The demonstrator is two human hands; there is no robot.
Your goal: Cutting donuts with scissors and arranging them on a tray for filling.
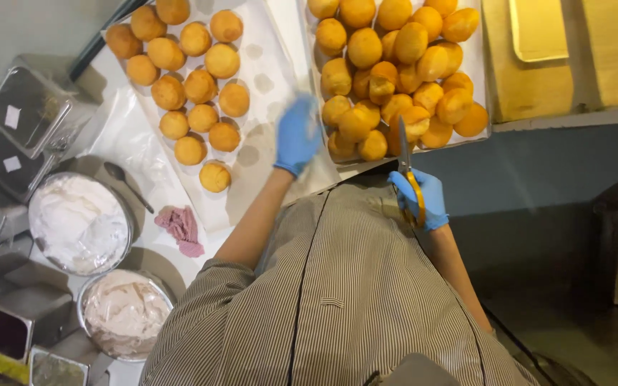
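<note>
My right hand, in a blue glove, grips yellow-handled scissors whose blades point up at the near edge of a tray heaped with golden round buns. My left hand, also in a blue glove and blurred, hovers over the bare paper of a second tray. That tray carries rows of the same buns to the hand's left. Nothing shows in the left hand.
At the left stand a metal bowl of white cream with a spoon, a bowl of beige cream, a pink lump and several small metal containers. Wooden boards lie at the top right.
</note>
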